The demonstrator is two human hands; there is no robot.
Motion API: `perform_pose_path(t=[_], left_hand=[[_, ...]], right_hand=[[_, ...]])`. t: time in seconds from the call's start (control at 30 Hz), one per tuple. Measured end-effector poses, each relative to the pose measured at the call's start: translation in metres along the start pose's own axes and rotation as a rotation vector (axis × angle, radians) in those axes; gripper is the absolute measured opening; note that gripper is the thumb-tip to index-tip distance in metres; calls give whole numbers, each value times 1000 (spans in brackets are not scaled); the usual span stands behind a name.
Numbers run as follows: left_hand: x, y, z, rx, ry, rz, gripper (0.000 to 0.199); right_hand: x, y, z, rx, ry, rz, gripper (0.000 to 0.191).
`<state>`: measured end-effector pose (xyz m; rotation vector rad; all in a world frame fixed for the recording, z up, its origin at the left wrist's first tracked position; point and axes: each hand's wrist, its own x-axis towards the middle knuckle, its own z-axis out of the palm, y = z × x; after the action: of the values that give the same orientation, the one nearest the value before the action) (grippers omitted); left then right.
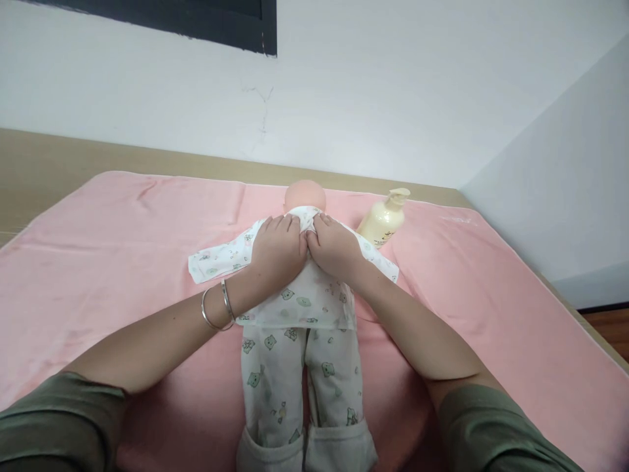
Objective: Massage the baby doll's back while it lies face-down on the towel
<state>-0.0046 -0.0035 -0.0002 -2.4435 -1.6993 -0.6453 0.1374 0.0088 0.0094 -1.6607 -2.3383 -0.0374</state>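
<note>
A baby doll [305, 195] in patterned white clothes lies along the middle of a pink cloth, its smooth head away from me and no face showing. Both my hands rest on the upper part of its white shirt [314, 305], just below the neck. My left hand [279, 248] has its fingers curled on the cloth. Close against it, my right hand [337, 248] is bent the same way, thumbs nearly touching. The shirt fabric puckers between them; the fingertips are partly hidden. Patterned trousers [275, 373] with turned-up ends stretch toward me.
A cream pump bottle [383, 219] stands, slightly tilted in view, right of the doll's head. The pink cloth [162, 262] covers a wooden surface [59, 151]. A white wall [368, 92] rises behind, with a dark panel [221, 23] at upper left.
</note>
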Motion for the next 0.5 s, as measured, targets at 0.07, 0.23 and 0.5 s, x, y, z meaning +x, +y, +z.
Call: perform_pose_path(t=[0.07,0.23,0.5], left_hand=[[-3,3,1,10,25,29,36],[13,-14,1,-131,-102,-104,33],[15,-15,-1,-116,-149,-161,41]], right_hand=[[5,1,1,14,-12,-9,41],[-5,-5,8,-22,50,-34,50],[1,0,9,123,30,-14,47]])
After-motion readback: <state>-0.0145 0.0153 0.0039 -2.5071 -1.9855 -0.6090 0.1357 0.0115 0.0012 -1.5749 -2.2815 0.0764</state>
